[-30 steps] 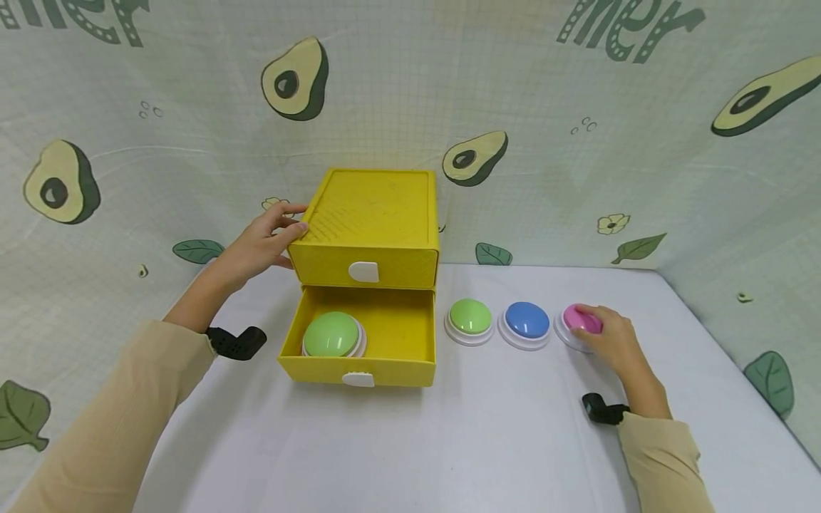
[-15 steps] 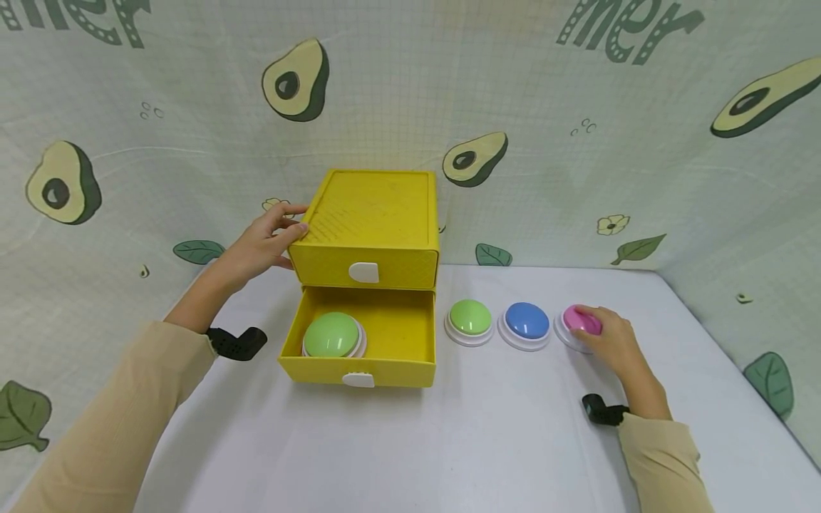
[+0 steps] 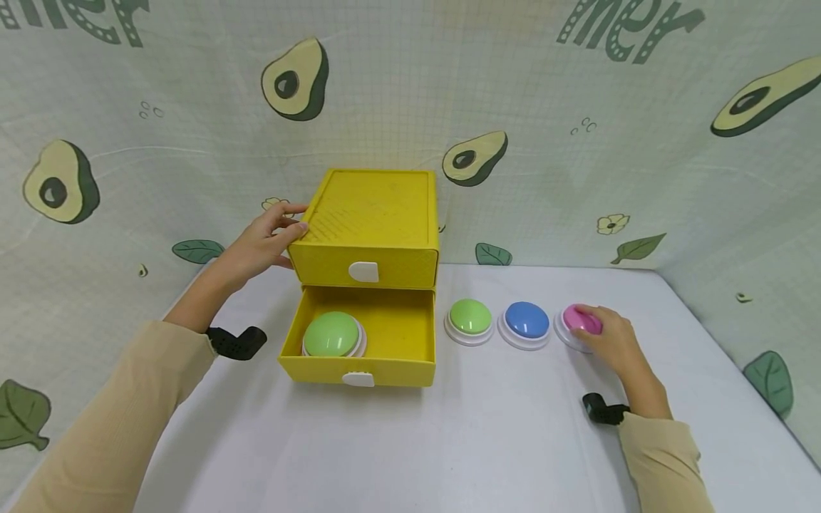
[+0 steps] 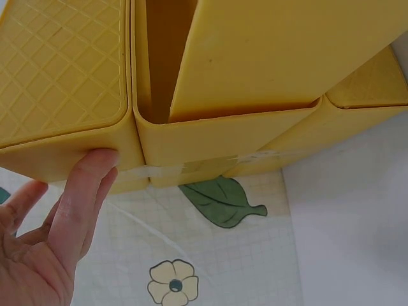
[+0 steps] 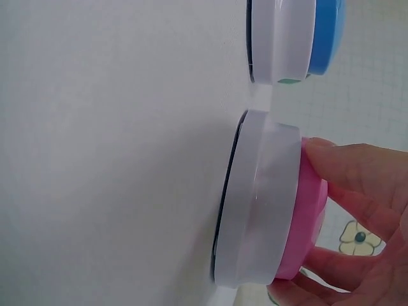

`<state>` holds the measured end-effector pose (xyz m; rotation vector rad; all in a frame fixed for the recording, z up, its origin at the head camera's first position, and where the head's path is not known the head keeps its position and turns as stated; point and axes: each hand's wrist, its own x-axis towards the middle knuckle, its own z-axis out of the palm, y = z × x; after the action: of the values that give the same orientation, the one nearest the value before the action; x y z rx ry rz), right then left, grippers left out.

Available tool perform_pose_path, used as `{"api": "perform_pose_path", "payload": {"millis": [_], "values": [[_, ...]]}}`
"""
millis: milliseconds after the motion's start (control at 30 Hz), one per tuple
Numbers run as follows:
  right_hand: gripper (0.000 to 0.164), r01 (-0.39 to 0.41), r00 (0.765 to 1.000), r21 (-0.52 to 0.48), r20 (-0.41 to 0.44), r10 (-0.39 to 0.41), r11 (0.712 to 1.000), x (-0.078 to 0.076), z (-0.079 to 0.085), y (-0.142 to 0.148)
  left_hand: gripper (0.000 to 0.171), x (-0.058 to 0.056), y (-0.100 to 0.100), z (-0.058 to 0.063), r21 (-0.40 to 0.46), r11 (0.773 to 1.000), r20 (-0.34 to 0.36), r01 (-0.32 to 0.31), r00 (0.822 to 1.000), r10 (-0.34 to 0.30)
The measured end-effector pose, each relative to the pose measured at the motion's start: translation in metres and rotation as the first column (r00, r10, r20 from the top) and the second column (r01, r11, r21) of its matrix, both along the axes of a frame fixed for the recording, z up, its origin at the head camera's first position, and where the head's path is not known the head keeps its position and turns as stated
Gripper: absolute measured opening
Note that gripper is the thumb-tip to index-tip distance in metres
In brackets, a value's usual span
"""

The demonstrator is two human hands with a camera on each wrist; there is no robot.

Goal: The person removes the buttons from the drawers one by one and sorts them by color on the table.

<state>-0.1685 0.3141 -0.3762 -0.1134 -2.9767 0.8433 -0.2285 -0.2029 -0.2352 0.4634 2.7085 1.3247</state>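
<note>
A yellow two-drawer box point(image 3: 372, 206) stands on the table, its lower drawer point(image 3: 404, 335) pulled out. A large green push button point(image 3: 331, 335) on a white base lies in that drawer. My left hand point(image 3: 259, 242) rests against the box's upper left side, and in the left wrist view its fingertips touch the yellow wall point(image 4: 70, 150). On the right, my right hand point(image 3: 612, 342) pinches the pink dome of a push button point(image 3: 582, 320) between thumb and fingers. Its white base point(image 5: 258, 204) looks slightly tilted in the right wrist view; whether it is lifted I cannot tell.
A smaller green push button point(image 3: 470, 317) and a blue one point(image 3: 527, 320) stand in a row between the box and the pink one. The white table point(image 3: 410, 442) backs onto a printed cloth point(image 3: 385, 85). The upper drawer point(image 3: 327, 267) is pushed in.
</note>
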Motion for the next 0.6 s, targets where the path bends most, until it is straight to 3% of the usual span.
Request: {"api": "perform_pose_path", "payload": {"millis": [133, 400, 600], "values": [[0.055, 0.009, 1.0, 0.004, 0.01, -0.009, 1.0, 0.001, 0.003, -0.002, 0.054, 0.0, 0.0, 0.0, 0.003, 1.0, 0.002, -0.002, 1.0, 0.002], [0.051, -0.02, 0.995, 0.016, -0.096, 0.022, 1.0, 0.009, 0.018, -0.012, 0.054, -0.002, -0.001, -0.001, 0.007, 1.0, -0.001, -0.01, 1.0, 0.01], [0.052, -0.046, 0.993, 0.0, -0.11, 0.046, 0.999, 0.016, 0.034, -0.024, 0.055, -0.001, -0.001, -0.001, 0.01, 1.0, 0.005, -0.005, 1.0, 0.005]]}}
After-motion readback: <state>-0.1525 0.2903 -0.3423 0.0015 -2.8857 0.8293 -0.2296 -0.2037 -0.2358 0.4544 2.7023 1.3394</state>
